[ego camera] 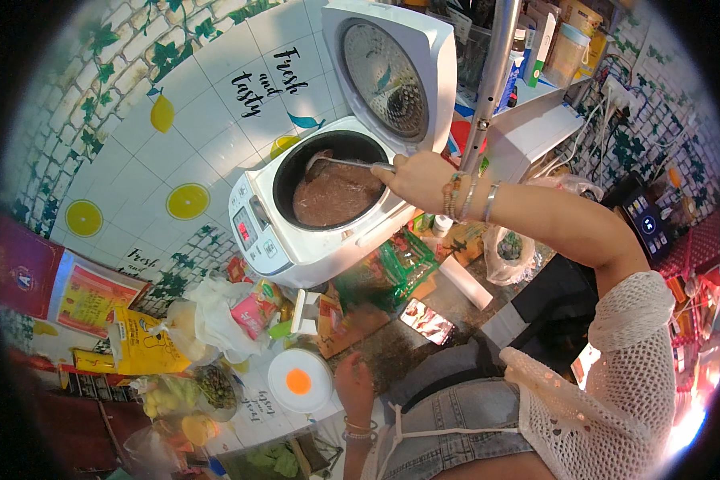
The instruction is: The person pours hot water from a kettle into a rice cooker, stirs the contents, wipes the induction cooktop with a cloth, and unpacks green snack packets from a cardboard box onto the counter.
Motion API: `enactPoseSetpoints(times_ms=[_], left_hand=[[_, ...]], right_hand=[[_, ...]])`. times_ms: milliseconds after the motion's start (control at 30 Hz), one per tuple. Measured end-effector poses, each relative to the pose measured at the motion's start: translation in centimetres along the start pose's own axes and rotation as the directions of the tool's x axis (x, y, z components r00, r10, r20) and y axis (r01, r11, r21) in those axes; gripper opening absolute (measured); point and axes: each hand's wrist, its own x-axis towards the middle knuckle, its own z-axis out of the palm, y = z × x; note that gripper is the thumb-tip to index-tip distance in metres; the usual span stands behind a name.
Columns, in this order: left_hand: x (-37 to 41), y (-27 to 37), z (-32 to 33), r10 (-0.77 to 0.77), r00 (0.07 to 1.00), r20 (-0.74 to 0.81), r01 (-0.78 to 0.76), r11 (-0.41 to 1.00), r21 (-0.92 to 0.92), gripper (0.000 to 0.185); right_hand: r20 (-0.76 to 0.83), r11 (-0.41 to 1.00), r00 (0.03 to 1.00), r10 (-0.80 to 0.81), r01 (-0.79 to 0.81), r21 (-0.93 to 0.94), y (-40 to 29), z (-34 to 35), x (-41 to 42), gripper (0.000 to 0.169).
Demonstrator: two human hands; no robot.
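My right hand [417,179] grips the handle of a metal ladle [357,162] over an open white rice cooker [330,258]. The ladle's bowl is at the far inner side of the dark inner pot [283,186], partly in a reddish-brown soupy food [336,195]. The cooker's hinged lid [390,78] stands raised, its inside wet, and its front display is lit red. My left hand [354,375] is low at the table's near edge, empty, with loosely curved fingers. Beside it sits a round white lid or dish [300,381] with an orange centre.
A lit phone [427,322] lies near my waist, by a green plastic bag [387,270] and an opened carton [306,312]. A metal pole [486,90] rises close to my right forearm. Bagged food [216,312] crowds the left side; a shelf [528,102] holds bottles and boxes.
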Motion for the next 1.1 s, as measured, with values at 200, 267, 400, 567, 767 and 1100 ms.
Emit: enactPoseSetpoints(times_ms=[200,267,400,567,767,1100], left_hand=[[-0.2,-0.4,0.2,-0.033,0.999,-0.004,0.033,0.999,-0.027,0.021],[-0.5,-0.9,0.3,-0.043,0.999,-0.003,0.043,0.998,-0.044,0.021],[-0.7,-0.8,0.0,-0.074,0.997,0.005,0.074,0.997,-0.011,0.021],[-0.7,-1.0,0.1,-0.089,0.996,0.003,0.089,0.996,-0.012,0.021],[-0.8,-0.9,0.2,-0.112,0.994,0.006,0.112,0.993,-0.022,0.021],[-2.1,-2.9,0.4,-0.143,0.990,-0.013,0.143,0.990,-0.004,0.021]], right_hand=[[0.217,0.997,0.975,0.042,-0.055,0.056,-0.4,-0.6,-0.3,0.029],[0.253,0.993,0.968,0.009,-0.039,0.114,-0.2,-4.0,-0.1,0.016],[0.370,0.981,0.928,-0.044,-0.030,0.191,1.3,-6.7,1.5,0.014],[0.374,0.966,0.924,-0.076,-0.025,0.258,0.7,-4.9,2.8,0.018],[0.071,0.997,0.997,-0.042,0.038,0.070,-3.5,-0.4,2.5,0.017],[0.206,0.997,0.979,0.012,-0.029,0.078,0.2,-4.9,1.2,0.008]])
